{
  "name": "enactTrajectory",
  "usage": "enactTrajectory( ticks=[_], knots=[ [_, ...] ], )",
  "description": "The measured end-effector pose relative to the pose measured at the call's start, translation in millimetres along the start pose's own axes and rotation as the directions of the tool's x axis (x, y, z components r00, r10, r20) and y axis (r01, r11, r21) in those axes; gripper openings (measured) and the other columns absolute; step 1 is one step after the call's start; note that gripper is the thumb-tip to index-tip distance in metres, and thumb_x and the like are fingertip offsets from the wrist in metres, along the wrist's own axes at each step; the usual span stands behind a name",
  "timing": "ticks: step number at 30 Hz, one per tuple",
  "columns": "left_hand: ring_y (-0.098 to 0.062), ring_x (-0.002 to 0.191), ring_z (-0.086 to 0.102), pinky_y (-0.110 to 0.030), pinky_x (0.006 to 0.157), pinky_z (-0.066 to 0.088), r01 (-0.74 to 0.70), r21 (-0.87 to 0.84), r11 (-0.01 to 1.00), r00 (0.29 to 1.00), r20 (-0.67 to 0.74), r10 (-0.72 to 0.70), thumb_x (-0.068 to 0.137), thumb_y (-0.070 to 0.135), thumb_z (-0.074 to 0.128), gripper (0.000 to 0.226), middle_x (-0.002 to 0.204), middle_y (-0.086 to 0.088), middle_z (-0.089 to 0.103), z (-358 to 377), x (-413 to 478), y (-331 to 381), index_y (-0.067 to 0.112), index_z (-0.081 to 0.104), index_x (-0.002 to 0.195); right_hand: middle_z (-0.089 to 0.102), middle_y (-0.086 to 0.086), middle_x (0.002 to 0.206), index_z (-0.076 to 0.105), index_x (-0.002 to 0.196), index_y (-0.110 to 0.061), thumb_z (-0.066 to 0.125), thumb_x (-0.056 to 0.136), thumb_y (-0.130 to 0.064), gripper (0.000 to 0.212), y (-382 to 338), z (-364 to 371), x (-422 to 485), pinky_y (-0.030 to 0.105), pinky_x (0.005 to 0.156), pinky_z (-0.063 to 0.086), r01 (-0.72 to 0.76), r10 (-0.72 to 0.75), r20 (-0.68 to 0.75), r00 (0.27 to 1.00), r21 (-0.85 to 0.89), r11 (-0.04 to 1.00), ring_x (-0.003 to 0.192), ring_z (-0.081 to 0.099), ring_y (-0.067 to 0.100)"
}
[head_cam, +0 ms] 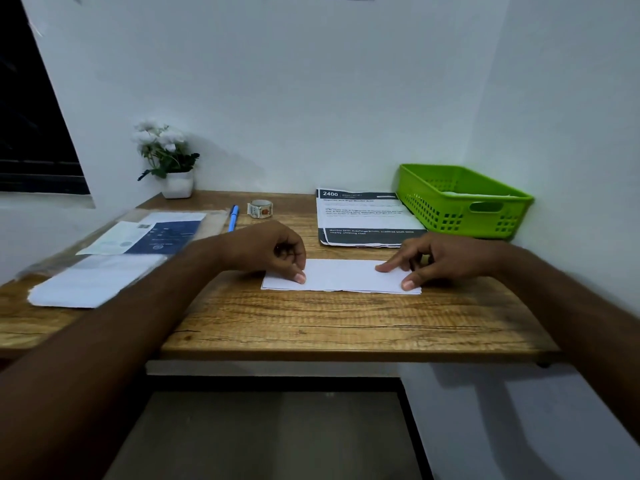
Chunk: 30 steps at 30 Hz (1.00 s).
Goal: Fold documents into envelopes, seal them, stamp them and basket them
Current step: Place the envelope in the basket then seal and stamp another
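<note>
Folded document (341, 276), a blank white strip with layered near edges, lies flat on the table (311, 323) between both hands. The left hand (273, 249) is curled, its thumb pressing the left end. The right hand (443, 259) presses the right end with straight forefinger and thumb. The document's long axis runs from hand to hand.

Looking like a small paperwork nook, home or office. Showing a wooden desk (311, 320) wedged between white walls (311, 98), carrying printed sheets (363, 216), a blue pen (233, 218), a potted plant (169, 161).
</note>
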<state>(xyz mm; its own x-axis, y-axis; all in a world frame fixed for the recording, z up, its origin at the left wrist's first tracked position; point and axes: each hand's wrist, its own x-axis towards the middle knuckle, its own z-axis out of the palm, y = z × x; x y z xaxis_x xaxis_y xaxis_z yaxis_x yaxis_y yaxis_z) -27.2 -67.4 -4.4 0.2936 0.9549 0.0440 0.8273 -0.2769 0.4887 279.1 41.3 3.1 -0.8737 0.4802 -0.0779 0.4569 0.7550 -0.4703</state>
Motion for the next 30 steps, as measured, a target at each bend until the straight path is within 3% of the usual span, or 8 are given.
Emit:
enactTrajectory(
  ticks=[3,7,10,15,18,20,23,30],
  knots=[
    [0.001,0.068,0.051,-0.014,0.060,0.041,-0.002,-0.007,1.000,0.999,-0.037,0.002,0.077,0.032,0.076,0.019,0.076,0.008,0.058,2.0,-9.4,-3.5,0.025,0.068,0.093,0.061,0.008,0.102,0.065,0.116,-0.041,0.076,0.073,-0.036,0.044,-2.9,-1.9,-0.7,0.018,0.081,0.044,-0.023,0.023,-0.002,1.000,-0.017,1.000,0.087,0.057,0.018],
    [0.001,0.084,0.053,-0.016,0.075,0.046,-0.007,0.020,1.000,0.997,-0.071,0.008,0.081,0.037,0.070,0.025,0.096,0.009,0.059,4.4,-27.4,-8.9,0.032,0.065,0.105,0.060,0.012,0.103,0.066,0.121,-0.028,0.081,0.076,-0.014,0.049,-11.0,-10.0,-8.6,0.023,0.081,0.048,-0.084,0.083,0.059,0.995,0.024,0.996,0.077,0.056,0.001],
    [-0.001,0.099,0.052,-0.019,0.087,0.046,-0.032,0.036,0.999,0.997,-0.071,0.034,0.082,0.048,0.063,0.034,0.108,0.013,0.055,7.4,-41.3,-11.4,0.037,0.062,0.114,0.059,0.003,0.106,0.064,0.122,-0.024,0.081,0.076,-0.008,0.052,-20.3,-12.0,-7.7,0.028,0.088,0.050,-0.149,0.149,0.082,0.985,-0.010,0.989,0.082,0.057,0.008],
    [-0.006,0.114,0.052,-0.027,0.099,0.045,-0.076,0.034,0.997,0.990,-0.119,0.079,0.080,0.059,0.057,0.046,0.117,0.015,0.056,11.8,-58.4,-14.5,0.033,0.062,0.118,0.056,-0.001,0.110,0.056,0.126,-0.026,0.083,0.074,-0.017,0.059,-42.1,-15.5,1.5,0.021,0.080,0.045,-0.286,0.316,0.099,0.944,-0.237,0.929,0.083,0.054,0.005],
    [0.000,0.119,0.050,-0.023,0.104,0.042,-0.052,-0.015,0.999,0.992,-0.114,0.050,0.081,0.052,0.061,0.043,0.124,0.018,0.057,11.0,-66.1,-12.2,0.033,0.062,0.119,0.056,-0.002,0.112,0.052,0.132,-0.023,0.084,0.073,-0.027,0.068,-56.1,-13.4,11.4,0.027,0.089,0.046,-0.307,0.352,0.079,0.933,-0.336,0.891,0.093,0.054,0.011],
    [0.003,0.121,0.048,-0.016,0.103,0.039,-0.050,-0.041,0.998,0.988,-0.145,0.043,0.081,0.040,0.066,0.041,0.126,0.018,0.057,10.9,-72.4,-12.5,0.030,0.062,0.121,0.057,-0.002,0.115,0.051,0.134,-0.022,0.082,0.075,-0.034,0.067,-66.2,-8.4,19.7,0.028,0.089,0.046,-0.284,0.329,0.064,0.942,-0.371,0.884,0.099,0.053,0.013],
    [0.006,0.120,0.048,-0.006,0.098,0.036,-0.051,-0.008,0.999,0.976,-0.211,0.048,0.084,0.032,0.068,0.037,0.126,0.018,0.058,12.3,-83.0,-15.5,0.028,0.063,0.120,0.058,-0.002,0.117,0.054,0.131,-0.023,0.076,0.079,-0.041,0.059,-77.8,1.6,32.6,0.020,0.074,0.043,-0.210,0.234,0.019,0.972,-0.374,0.903,0.099,0.052,0.011],
    [0.002,0.115,0.054,-0.012,0.095,0.042,-0.064,0.122,0.990,0.934,-0.342,0.102,0.083,0.034,0.070,0.027,0.118,0.017,0.062,5.6,-110.9,-24.2,0.028,0.068,0.109,0.061,-0.019,0.106,0.060,0.116,-0.039,0.067,0.083,-0.053,0.037,-107.1,32.5,63.0,0.030,0.082,0.043,-0.060,0.031,-0.076,0.997,-0.420,0.906,0.090,0.053,0.002]
  ],
)
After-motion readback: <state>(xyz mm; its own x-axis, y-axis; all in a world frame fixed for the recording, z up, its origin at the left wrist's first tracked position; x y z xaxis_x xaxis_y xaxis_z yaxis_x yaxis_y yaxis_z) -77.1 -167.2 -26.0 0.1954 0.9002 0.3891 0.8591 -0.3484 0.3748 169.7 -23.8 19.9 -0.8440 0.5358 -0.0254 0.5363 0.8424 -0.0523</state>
